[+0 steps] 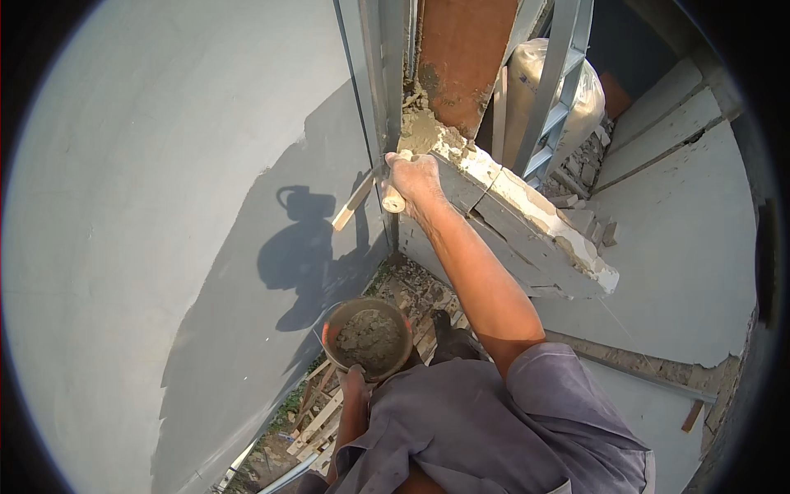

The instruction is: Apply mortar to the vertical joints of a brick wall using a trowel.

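My right hand (414, 176) is closed round the thick, pale wooden handle of a trowel (394, 200). The hand hides most of its blade, which is over the wet mortar (421, 129) on top of a low block wall (527, 216), at its corner with the tall grey wall. Close to my body, my left hand (354, 380) grips the near rim of a round bucket (405, 352). Grey mortar (369, 337) fills much of the bucket. A flat wooden strip (354, 204) sticks out beside the trowel handle, against the grey wall.
A tall, smooth grey wall (206, 132) rises on my left. Beyond the low wall stand an aluminium ladder (553, 107), a stuffed white sack (527, 70), a reddish-brown panel (461, 58) and rubble (586, 160). Wooden slats (317, 424) lie on the ground below me.
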A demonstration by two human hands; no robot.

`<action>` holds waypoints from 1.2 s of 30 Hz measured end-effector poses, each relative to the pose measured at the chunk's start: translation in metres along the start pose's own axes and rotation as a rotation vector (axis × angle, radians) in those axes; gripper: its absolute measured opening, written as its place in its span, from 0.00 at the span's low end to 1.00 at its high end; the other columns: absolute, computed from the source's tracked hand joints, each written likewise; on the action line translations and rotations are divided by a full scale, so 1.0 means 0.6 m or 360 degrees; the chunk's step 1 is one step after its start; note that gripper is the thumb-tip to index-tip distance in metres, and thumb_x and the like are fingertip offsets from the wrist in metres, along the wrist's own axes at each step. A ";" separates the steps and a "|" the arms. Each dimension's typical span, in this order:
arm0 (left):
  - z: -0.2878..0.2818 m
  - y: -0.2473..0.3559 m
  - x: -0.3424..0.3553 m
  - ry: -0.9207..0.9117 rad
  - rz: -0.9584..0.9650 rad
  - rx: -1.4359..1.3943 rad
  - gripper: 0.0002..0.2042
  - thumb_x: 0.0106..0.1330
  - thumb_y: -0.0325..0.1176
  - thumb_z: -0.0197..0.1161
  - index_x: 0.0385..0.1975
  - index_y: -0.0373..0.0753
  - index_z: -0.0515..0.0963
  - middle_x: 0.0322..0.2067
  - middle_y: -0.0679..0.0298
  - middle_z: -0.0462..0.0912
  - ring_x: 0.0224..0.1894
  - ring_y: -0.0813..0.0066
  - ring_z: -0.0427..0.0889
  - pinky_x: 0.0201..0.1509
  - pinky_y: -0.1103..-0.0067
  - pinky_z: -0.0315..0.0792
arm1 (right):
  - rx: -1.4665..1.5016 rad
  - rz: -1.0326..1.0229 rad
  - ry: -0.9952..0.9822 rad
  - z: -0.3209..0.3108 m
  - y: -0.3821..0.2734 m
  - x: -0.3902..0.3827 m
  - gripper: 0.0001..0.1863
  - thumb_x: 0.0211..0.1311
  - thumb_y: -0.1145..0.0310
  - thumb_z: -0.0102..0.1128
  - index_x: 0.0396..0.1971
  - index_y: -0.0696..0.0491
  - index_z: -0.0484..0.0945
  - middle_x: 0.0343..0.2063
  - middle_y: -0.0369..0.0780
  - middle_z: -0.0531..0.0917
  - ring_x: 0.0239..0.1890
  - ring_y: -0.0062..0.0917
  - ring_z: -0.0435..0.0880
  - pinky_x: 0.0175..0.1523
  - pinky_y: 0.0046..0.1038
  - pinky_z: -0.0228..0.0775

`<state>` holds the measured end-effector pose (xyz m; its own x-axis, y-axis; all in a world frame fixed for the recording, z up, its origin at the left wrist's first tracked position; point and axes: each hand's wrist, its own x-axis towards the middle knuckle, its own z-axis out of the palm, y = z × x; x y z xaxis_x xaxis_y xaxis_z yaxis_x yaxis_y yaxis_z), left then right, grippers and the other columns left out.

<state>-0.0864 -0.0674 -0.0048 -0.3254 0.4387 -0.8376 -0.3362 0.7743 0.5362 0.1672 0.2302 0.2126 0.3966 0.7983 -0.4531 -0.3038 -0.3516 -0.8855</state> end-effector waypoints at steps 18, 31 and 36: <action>0.040 0.098 -0.006 -0.0128 0.0355 0.0115 0.28 0.49 0.20 0.51 0.56 0.33 0.61 0.42 0.58 0.73 0.41 0.67 0.76 0.43 0.74 0.73 | -0.1512 -0.0240 -0.0531 -0.268 0.066 -0.166 0.12 0.51 0.72 0.60 0.35 0.61 0.75 0.18 0.40 0.78 0.23 0.24 0.81 0.29 0.28 0.74; 0.177 0.227 -0.146 -0.0406 0.1131 0.0593 0.28 0.47 0.18 0.51 0.55 0.31 0.65 0.44 0.58 0.75 0.48 0.69 0.75 0.56 0.79 0.65 | -0.2386 -0.0349 -0.1407 -0.251 0.280 -0.040 0.11 0.49 0.69 0.59 0.32 0.58 0.81 0.34 0.50 0.83 0.38 0.43 0.84 0.44 0.39 0.76; 0.183 0.231 -0.139 -0.0457 0.0900 0.0607 0.30 0.47 0.17 0.50 0.57 0.31 0.63 0.46 0.59 0.74 0.49 0.72 0.75 0.56 0.79 0.66 | -0.1777 -0.0317 -0.1701 -0.260 0.311 -0.108 0.12 0.52 0.67 0.58 0.30 0.61 0.78 0.26 0.52 0.81 0.35 0.44 0.83 0.42 0.38 0.75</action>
<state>-0.0087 0.0535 0.1279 -0.0965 0.8791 -0.4667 0.1620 0.4765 0.8641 0.2200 0.0361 0.0605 -0.5748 0.6684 -0.4720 0.6439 0.0136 -0.7650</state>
